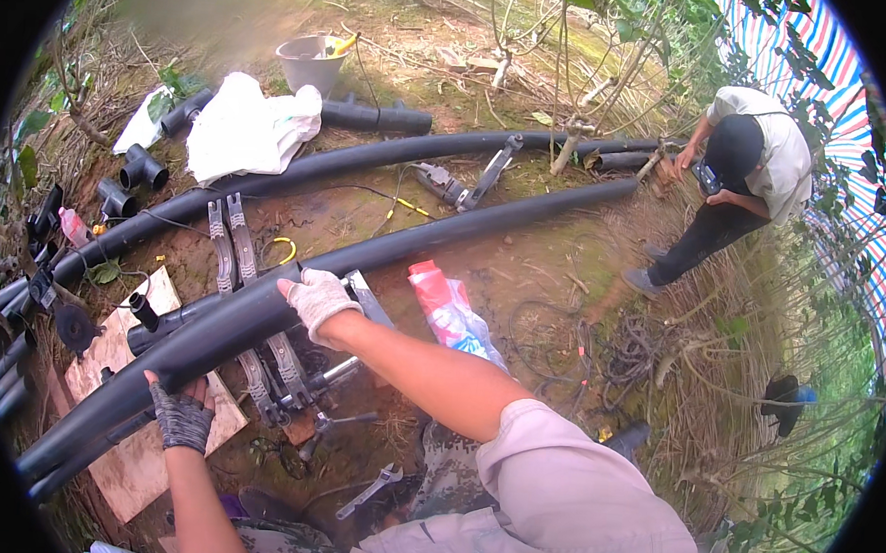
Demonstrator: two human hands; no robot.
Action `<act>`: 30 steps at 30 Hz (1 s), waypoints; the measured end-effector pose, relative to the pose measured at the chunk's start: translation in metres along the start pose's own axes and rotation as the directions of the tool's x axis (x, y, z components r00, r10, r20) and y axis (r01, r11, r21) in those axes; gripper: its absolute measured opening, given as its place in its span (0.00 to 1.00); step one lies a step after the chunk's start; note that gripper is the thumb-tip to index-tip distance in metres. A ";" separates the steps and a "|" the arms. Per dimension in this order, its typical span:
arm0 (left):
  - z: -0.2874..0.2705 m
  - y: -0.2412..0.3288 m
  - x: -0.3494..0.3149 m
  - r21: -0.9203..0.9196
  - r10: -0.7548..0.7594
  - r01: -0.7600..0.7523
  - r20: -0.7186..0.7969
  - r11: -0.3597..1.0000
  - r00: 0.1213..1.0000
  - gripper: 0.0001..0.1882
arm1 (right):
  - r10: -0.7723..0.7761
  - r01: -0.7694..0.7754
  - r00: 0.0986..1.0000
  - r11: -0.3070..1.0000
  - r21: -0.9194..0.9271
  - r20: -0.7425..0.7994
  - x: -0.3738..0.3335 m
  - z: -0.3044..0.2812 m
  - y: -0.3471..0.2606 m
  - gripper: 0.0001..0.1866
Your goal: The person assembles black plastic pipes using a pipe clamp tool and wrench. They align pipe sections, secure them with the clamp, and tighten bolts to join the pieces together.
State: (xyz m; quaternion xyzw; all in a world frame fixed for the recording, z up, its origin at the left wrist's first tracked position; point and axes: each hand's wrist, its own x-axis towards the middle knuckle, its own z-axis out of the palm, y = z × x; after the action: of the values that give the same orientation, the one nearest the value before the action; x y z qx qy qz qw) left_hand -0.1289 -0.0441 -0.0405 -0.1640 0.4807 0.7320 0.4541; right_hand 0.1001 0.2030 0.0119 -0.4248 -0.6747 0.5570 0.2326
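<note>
A thick black plastic pipe (pixel 209 334) slants up from the lower left in front of me. My left hand (pixel 183 415), in a dark grey fingerless glove, grips it from below with the fingers curled round its side. Farther along, my right hand (pixel 319 302), in a pale work glove, is closed over the top of the pipe near a step in its width. A thinner-looking black length (pixel 466 223) carries on toward the far right; whether the two are joined I cannot tell. Beneath the pipe sits a metal pipe clamp frame (pixel 283 363) with upright arms (pixel 232 240).
Another long black pipe (pixel 369 157) lies behind, with a white sack (pixel 245 126) on it. A person (pixel 760 163) at the right holds a dark device. Nearby are a wooden board (pixel 132 471), an adjustable wrench (pixel 372 490), a red-and-white plastic bag (pixel 447 302), coiled cable (pixel 644 352) and a bucket (pixel 309 64).
</note>
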 end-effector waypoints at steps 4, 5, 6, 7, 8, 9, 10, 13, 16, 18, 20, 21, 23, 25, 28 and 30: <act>-0.044 0.013 0.012 -0.007 -0.044 0.043 -0.090 0.999 0.995 0.61 | 0.092 -0.087 0.982 0.996 0.036 -0.164 0.039 -0.069 0.043 0.16; -0.056 0.021 0.005 0.048 -0.036 0.037 -0.031 0.998 0.999 0.62 | 0.040 -0.040 0.978 0.999 0.003 -0.206 0.039 -0.088 0.044 0.19; -0.064 0.029 -0.004 0.054 0.037 -0.030 -0.131 0.998 0.991 0.59 | -0.018 -0.048 0.941 0.981 -0.186 -0.337 0.022 -0.093 0.013 0.24; -0.038 0.011 -0.005 0.029 0.021 -0.016 -0.185 0.999 0.983 0.53 | 0.096 -0.142 0.905 0.986 -0.082 -0.414 0.024 -0.139 0.037 0.26; -0.030 0.008 -0.011 0.126 0.096 -0.082 -0.108 0.989 0.990 0.48 | 0.086 -0.102 0.870 0.995 -0.008 -0.486 0.031 -0.179 0.065 0.25; -0.022 0.010 -0.014 0.106 0.110 -0.101 -0.085 0.989 0.990 0.45 | 0.248 -0.144 0.780 0.965 0.220 -0.575 0.043 -0.209 0.084 0.23; -0.002 0.012 -0.021 0.139 0.118 -0.093 -0.188 0.986 0.975 0.43 | 0.204 0.047 0.756 0.931 0.362 -0.622 0.050 -0.241 0.106 0.21; -0.005 0.024 -0.040 0.191 0.180 -0.139 -0.216 0.972 0.960 0.41 | 0.335 0.182 0.656 0.800 0.572 -0.677 0.070 -0.295 0.139 0.20; -0.004 0.027 -0.050 0.170 0.194 -0.158 -0.228 0.973 0.954 0.37 | 0.250 -0.026 0.594 0.956 0.292 -0.765 0.072 -0.320 0.159 0.26; -0.007 0.030 -0.061 0.172 0.221 -0.182 -0.244 0.968 0.944 0.36 | 0.082 -0.532 0.393 0.833 -0.153 -0.916 0.063 -0.273 0.127 0.29; -0.002 0.025 -0.066 0.161 0.241 -0.208 -0.226 0.965 0.944 0.36 | -0.132 -0.615 0.631 0.516 -0.597 -0.764 0.030 -0.215 0.053 0.31; 0.010 0.019 -0.063 0.154 0.246 -0.218 -0.196 0.964 0.949 0.36 | -0.278 -0.515 0.703 0.435 -0.739 -0.654 0.037 -0.224 0.066 0.29; 0.019 0.008 -0.063 0.178 0.274 -0.242 -0.188 0.954 0.943 0.37 | -0.376 -0.180 0.882 0.290 -0.940 -0.285 0.033 -0.167 0.046 0.30; 0.025 -0.002 -0.062 0.221 0.310 -0.268 -0.190 0.938 0.931 0.38 | -0.108 0.113 0.992 0.491 -0.864 0.069 0.024 -0.100 0.010 0.40; 0.035 -0.015 -0.060 0.262 0.399 -0.343 -0.199 0.902 0.895 0.41 | 0.052 0.472 0.872 0.172 -0.865 0.487 0.008 -0.032 -0.024 0.48; 0.036 -0.014 -0.052 0.249 0.415 -0.360 -0.221 0.899 0.883 0.42 | 0.124 0.545 0.822 0.107 -0.831 0.555 0.017 -0.015 -0.025 0.53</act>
State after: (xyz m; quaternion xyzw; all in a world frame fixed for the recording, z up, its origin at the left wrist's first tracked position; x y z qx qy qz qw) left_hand -0.0827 -0.0384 0.0041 -0.1151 0.6320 0.7269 0.2427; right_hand 0.0953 0.2248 0.0374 -0.2029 -0.9575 0.0238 -0.2035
